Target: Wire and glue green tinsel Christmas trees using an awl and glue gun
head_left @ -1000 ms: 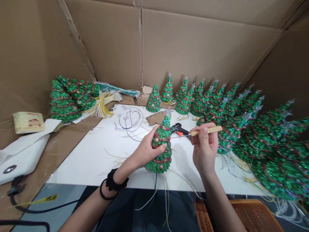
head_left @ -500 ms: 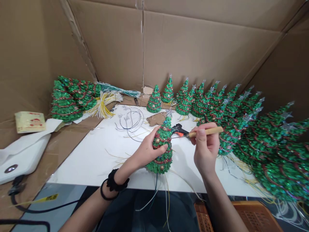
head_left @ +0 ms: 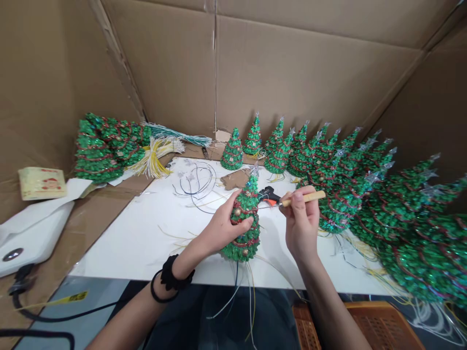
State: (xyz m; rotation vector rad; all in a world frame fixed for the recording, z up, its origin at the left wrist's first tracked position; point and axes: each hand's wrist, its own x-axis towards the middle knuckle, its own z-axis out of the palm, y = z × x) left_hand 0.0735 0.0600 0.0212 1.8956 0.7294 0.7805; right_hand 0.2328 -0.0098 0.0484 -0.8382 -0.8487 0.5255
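The decorated tree (head_left: 245,247), just below centre of the frame, is grasped by the left hand (head_left: 223,224); its star (head_left: 254,169) is already fitted, wires (head_left: 251,302) being left loose below. A wooden-handled tool (head_left: 305,198) is pinched in the right hand (head_left: 301,221), its shaft directed at the branches. Tip contact cannot be determined.

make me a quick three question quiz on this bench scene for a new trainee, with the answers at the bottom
1. What is the left hand holding?

2. True or false: the tool in the right hand has a black handle.

3. Multiple choice: the yellow and white wire bundle lies next to
a) the right hand
b) the tree group at far left
c) the black wristband

Key:
1. A decorated green tree.
2. False; the handle is light tan.
3. b
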